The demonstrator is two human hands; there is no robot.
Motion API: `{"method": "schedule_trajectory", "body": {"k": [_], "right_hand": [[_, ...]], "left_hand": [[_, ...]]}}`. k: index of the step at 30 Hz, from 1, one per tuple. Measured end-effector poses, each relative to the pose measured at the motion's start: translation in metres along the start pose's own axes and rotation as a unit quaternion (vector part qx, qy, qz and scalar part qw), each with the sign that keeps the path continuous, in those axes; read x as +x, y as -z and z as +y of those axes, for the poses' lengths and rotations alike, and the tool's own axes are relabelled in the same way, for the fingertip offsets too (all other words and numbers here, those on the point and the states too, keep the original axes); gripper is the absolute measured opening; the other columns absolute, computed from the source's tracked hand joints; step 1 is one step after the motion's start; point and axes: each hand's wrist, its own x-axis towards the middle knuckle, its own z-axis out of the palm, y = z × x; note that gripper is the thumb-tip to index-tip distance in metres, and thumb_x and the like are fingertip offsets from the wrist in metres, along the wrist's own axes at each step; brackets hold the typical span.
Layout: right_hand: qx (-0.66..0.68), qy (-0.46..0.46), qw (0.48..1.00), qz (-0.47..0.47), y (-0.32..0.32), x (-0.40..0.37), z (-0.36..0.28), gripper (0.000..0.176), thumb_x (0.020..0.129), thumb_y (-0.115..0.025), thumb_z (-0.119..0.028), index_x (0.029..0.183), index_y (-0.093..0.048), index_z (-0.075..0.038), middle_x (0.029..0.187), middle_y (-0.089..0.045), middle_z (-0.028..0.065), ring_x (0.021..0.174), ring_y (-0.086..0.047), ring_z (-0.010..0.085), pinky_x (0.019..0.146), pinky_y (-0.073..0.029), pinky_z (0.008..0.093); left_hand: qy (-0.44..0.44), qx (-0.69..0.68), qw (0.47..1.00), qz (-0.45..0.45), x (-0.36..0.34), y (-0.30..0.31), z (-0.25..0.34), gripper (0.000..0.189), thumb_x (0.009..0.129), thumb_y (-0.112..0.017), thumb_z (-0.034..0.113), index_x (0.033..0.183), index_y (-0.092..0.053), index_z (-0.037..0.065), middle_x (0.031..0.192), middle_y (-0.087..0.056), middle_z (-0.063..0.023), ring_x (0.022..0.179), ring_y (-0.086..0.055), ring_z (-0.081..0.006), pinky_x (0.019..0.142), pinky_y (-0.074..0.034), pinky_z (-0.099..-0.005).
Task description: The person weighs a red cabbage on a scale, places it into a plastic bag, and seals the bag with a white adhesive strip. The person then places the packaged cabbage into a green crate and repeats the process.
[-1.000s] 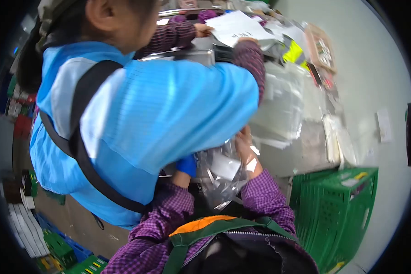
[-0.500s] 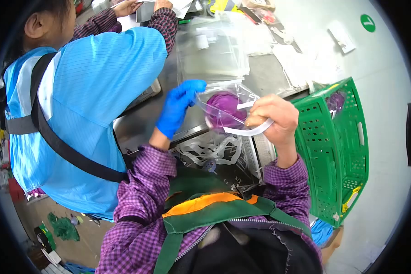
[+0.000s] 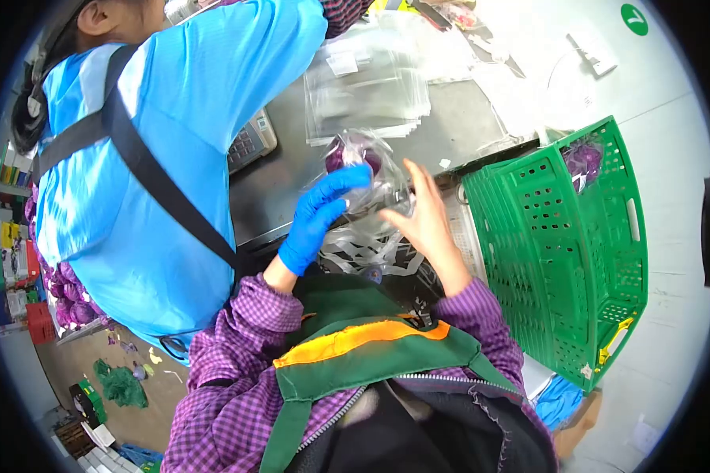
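Observation:
A purple cabbage (image 3: 341,156) in a clear plastic bag (image 3: 383,169) is at the near edge of the metal table. My left hand (image 3: 319,217), in a blue glove, has its fingers curled against the bag's left side, with the thumb lower down. On the other side, my bare right hand (image 3: 427,221) is open, thumb and fingers spread beside the bag's loose plastic. Just below the hands, white strips (image 3: 371,251) lie in a tangle.
A stack of clear bags (image 3: 367,98) lies on the metal table (image 3: 465,118). At right stands a green crate (image 3: 528,268) with another bagged purple cabbage (image 3: 582,164). A person in a blue vest (image 3: 158,189) is close on my left, near a scale (image 3: 252,143).
The bagged cabbage has moved left and away from me. My right hand has let go of the white strip and spread its fingers. The co-worker has shifted right.

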Motion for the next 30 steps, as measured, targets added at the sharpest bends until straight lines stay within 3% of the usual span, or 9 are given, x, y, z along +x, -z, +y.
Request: {"method": "schedule_trajectory", "body": {"k": [3, 5, 15, 16, 18, 22, 26, 28, 30], "right_hand": [[0.066, -0.152, 0.979, -0.119, -0.022, -0.003, 0.029, 0.037, 0.076, -0.070, -0.013, 0.109, -0.056, -0.003, 0.094, -0.065, 0.0196, 0.086, -0.064, 0.0335, 0.072, -0.050, 0.0373], [0.070, -0.094, 0.992, -0.051, -0.023, -0.009, 0.025, 0.016, 0.083, -0.062, -0.014, 0.094, -0.061, -0.002, 0.069, -0.064, 0.0158, 0.066, -0.065, 0.0327, 0.058, -0.049, 0.0375], [0.003, -0.155, 0.984, -0.091, 0.016, -0.037, 0.042, 0.020, 0.086, -0.053, -0.021, 0.081, -0.063, -0.003, 0.066, -0.060, 0.0192, 0.062, -0.060, 0.0375, 0.056, -0.045, 0.0427], [-0.012, -0.145, 0.986, -0.082, 0.018, -0.041, 0.044, 0.020, 0.085, -0.054, -0.021, 0.081, -0.063, -0.003, 0.066, -0.060, 0.0194, 0.063, -0.060, 0.0372, 0.056, -0.045, 0.0426], [-0.011, -0.161, 0.982, -0.093, 0.024, -0.047, 0.043, 0.017, 0.084, -0.056, -0.019, 0.084, -0.064, -0.004, 0.067, -0.060, 0.0196, 0.063, -0.061, 0.0366, 0.057, -0.046, 0.0424], [-0.012, -0.196, 0.971, -0.132, 0.036, -0.059, 0.052, 0.015, 0.083, -0.061, -0.019, 0.089, -0.066, -0.006, 0.075, -0.064, 0.0164, 0.070, -0.063, 0.0335, 0.062, -0.048, 0.0399], [-0.115, -0.201, 0.950, -0.209, 0.051, -0.048, 0.025, 0.017, 0.079, -0.065, -0.016, 0.093, -0.064, -0.005, 0.081, -0.065, 0.0144, 0.076, -0.063, 0.0321, 0.067, -0.048, 0.0399], [-0.147, 0.081, 0.986, -0.002, 0.047, -0.036, -0.002, 0.021, 0.074, -0.068, -0.009, 0.094, -0.062, -0.005, 0.084, -0.062, 0.0115, 0.080, -0.061, 0.0304, 0.071, -0.047, 0.0383], [-0.036, 0.102, 0.988, -0.113, 0.038, -0.033, -0.022, 0.026, 0.070, -0.069, -0.004, 0.094, -0.060, -0.005, 0.085, -0.058, 0.0098, 0.082, -0.058, 0.0289, 0.074, -0.046, 0.0372]], "left_hand": [[0.030, 0.247, 0.936, 0.248, -0.006, -0.031, -0.002, 0.087, 0.076, -0.070, 0.009, 0.146, -0.017, 0.012, 0.147, -0.025, -0.0103, 0.119, -0.046, -0.0258, 0.101, -0.036, -0.0385], [0.060, 0.204, 0.927, 0.310, -0.004, -0.039, -0.007, 0.087, 0.075, -0.070, 0.006, 0.146, -0.019, 0.013, 0.144, -0.028, -0.0109, 0.113, -0.048, -0.0234, 0.095, -0.040, -0.0358], [0.150, 0.100, 0.853, 0.489, -0.055, -0.031, -0.005, 0.066, 0.078, -0.066, 0.000, 0.136, -0.037, 0.008, 0.113, -0.053, -0.0107, 0.069, -0.055, -0.0106, 0.058, -0.048, -0.0229], [0.151, 0.101, 0.852, 0.491, -0.066, -0.025, -0.015, 0.066, 0.078, -0.066, 0.000, 0.136, -0.037, 0.008, 0.113, -0.053, -0.0107, 0.069, -0.055, -0.0106, 0.058, -0.048, -0.0229], [0.375, -0.334, 0.792, 0.347, -0.090, -0.010, -0.034, 0.037, 0.084, -0.064, 0.011, 0.119, -0.052, 0.003, 0.093, -0.061, -0.0065, 0.063, -0.055, -0.0088, 0.056, -0.048, -0.0210], [0.411, -0.485, 0.720, 0.276, -0.107, -0.015, -0.028, 0.025, 0.090, -0.060, 0.021, 0.103, -0.059, 0.000, 0.078, -0.061, -0.0027, 0.062, -0.056, -0.0077, 0.057, -0.050, -0.0252], [0.389, -0.348, 0.812, 0.262, -0.101, -0.038, -0.006, 0.016, 0.091, -0.058, 0.024, 0.097, -0.062, 0.009, 0.075, -0.061, 0.0025, 0.063, -0.055, -0.0065, 0.057, -0.046, -0.0225], [0.384, -0.303, 0.831, 0.265, -0.100, -0.043, -0.006, 0.017, 0.092, -0.056, 0.024, 0.095, -0.063, 0.009, 0.079, -0.063, 0.0017, 0.067, -0.056, -0.0071, 0.060, -0.046, -0.0223], [0.381, -0.140, 0.869, 0.284, -0.099, -0.051, -0.001, 0.019, 0.092, -0.056, 0.024, 0.097, -0.064, 0.008, 0.081, -0.064, 0.0008, 0.069, -0.057, -0.0074, 0.062, -0.046, -0.0223]]}}
